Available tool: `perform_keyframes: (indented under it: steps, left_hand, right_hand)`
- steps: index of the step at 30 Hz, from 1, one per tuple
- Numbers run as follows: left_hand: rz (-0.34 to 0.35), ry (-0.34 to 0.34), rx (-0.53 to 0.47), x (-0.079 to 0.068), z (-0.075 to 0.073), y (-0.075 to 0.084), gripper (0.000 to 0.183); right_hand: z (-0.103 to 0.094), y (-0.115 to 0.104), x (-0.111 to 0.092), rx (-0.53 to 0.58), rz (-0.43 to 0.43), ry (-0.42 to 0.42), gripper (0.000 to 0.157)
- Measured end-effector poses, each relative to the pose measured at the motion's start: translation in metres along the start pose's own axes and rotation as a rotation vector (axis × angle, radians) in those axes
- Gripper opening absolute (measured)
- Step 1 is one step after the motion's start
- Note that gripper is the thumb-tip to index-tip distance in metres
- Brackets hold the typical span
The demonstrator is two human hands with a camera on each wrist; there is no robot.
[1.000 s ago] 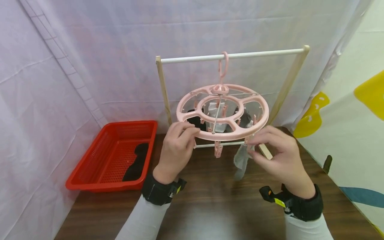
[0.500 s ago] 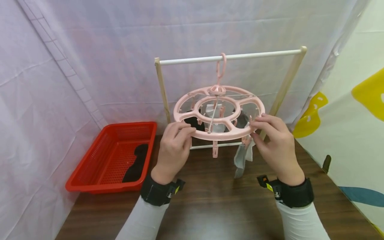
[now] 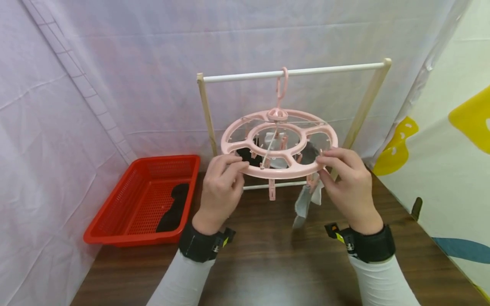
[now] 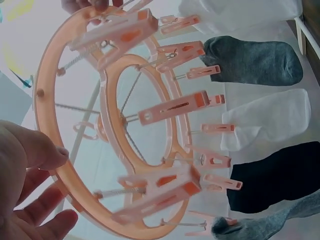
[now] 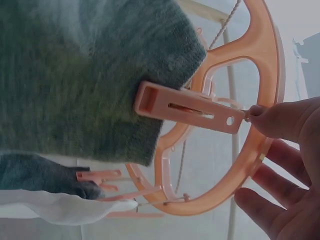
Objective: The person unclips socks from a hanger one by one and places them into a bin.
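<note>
A rack (image 3: 241, 77) is supporting a pink hanger (image 3: 275, 173) between the left hand (image 3: 221, 189) and right hand (image 3: 347, 189), which are both pinching its near rim. Left of the right hand, a grey sock (image 3: 303, 203) is hanging from a clip (image 5: 181, 118); on that wrist, a yellow patch (image 3: 340, 237) is showing illegibly.

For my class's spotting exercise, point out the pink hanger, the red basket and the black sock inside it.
Pink hanger (image 3: 277, 173), head view: front of its outer ring.
Red basket (image 3: 132, 240), head view: near rim.
Black sock (image 3: 176, 208), head view: middle of its fabric.
</note>
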State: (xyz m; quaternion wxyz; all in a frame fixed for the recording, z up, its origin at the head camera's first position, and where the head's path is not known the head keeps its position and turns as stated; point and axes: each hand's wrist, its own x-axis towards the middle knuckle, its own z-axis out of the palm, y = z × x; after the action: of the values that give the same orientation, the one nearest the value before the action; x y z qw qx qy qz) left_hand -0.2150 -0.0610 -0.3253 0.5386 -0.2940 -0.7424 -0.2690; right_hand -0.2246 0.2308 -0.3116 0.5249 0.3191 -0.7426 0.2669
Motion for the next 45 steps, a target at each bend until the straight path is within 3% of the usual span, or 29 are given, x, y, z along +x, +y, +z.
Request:
perform_keyframes:
  steps: [6, 14, 29, 36, 45]
  left_hand:
    - [0.031, 0.007, 0.016, -0.001, 0.003, 0.004, 0.028]
    - [0.01, 0.041, 0.046, -0.002, 0.005, 0.008, 0.024]
    - [0.094, 0.082, 0.085, -0.001, 0.008, 0.013, 0.018]
    - [0.096, 0.074, 0.069, 0.0, 0.007, 0.011, 0.015]
    - [0.057, 0.063, 0.011, 0.002, -0.001, 0.001, 0.019]
  right_hand:
    - [0.004, -0.009, -0.001, 0.005, -0.013, 0.015, 0.025]
    - [0.012, -0.025, 0.0, 0.025, -0.046, 0.066, 0.023]
    - [0.021, -0.044, 0.001, -0.012, -0.06, 0.125, 0.018]
    - [0.018, -0.04, 0.002, 0.002, -0.045, 0.108, 0.021]
    - [0.009, -0.012, 0.002, 0.034, -0.018, 0.119, 0.023]
